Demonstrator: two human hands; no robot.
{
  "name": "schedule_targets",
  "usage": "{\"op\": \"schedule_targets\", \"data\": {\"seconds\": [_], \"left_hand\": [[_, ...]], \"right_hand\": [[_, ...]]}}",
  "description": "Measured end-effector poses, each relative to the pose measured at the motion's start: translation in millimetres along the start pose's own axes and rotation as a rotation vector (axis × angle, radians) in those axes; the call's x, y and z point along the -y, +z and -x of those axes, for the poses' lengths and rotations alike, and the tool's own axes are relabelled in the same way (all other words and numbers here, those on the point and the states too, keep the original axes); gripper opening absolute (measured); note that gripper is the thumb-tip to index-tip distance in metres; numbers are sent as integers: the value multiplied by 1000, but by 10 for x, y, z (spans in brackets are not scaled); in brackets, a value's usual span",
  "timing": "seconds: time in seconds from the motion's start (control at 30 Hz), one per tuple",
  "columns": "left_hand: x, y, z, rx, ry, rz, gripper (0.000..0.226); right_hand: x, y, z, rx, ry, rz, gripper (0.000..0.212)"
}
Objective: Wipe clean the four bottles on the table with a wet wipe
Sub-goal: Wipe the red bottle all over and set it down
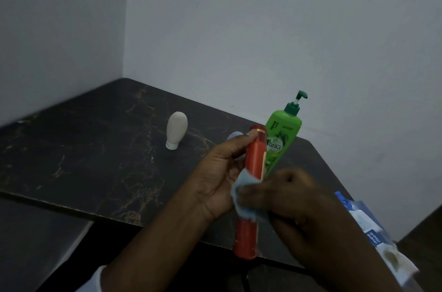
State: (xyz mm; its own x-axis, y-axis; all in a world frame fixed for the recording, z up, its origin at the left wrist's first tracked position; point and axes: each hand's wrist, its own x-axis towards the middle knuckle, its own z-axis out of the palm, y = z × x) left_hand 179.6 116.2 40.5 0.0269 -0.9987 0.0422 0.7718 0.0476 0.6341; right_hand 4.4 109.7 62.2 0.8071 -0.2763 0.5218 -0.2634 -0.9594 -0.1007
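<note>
My left hand (222,172) grips a tall red bottle (246,239) held upright above the table's front edge. A pale blue wet wipe (241,186) is pressed against the bottle's middle by my right hand (291,198), which looks blurred. Just behind the red bottle stands a green pump bottle (283,138) near the table's right back edge. A cream bottle (176,130) stands upside down on its white cap at mid table. The top of a pale blue bottle (234,135) peeks out behind my left hand, mostly hidden.
The dark marbled table (83,155) fills a corner between two pale walls. A blue and white wet wipe pack (373,229) lies at the table's right front edge, partly behind my right forearm.
</note>
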Motion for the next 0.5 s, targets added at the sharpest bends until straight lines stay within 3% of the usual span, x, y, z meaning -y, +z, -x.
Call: {"op": "schedule_targets", "data": {"seconds": [0.07,0.13,0.27,0.4,0.5], "left_hand": [[45,-6,-4,30,-24,-9,41],[98,-12,-6,37,-75,150,61],[127,-19,4,54,-140,149,43],[17,-2,-15,-71,-118,107,49],[-34,-31,-31,-176,-46,117,68]], "right_hand": [[-8,-27,-41,-155,55,49,36],[-71,31,-68,-281,71,88,37],[-34,134,-112,-306,123,91,38],[47,93,-105,-117,10,-14,30],[37,49,-52,105,-62,-13,27]]}}
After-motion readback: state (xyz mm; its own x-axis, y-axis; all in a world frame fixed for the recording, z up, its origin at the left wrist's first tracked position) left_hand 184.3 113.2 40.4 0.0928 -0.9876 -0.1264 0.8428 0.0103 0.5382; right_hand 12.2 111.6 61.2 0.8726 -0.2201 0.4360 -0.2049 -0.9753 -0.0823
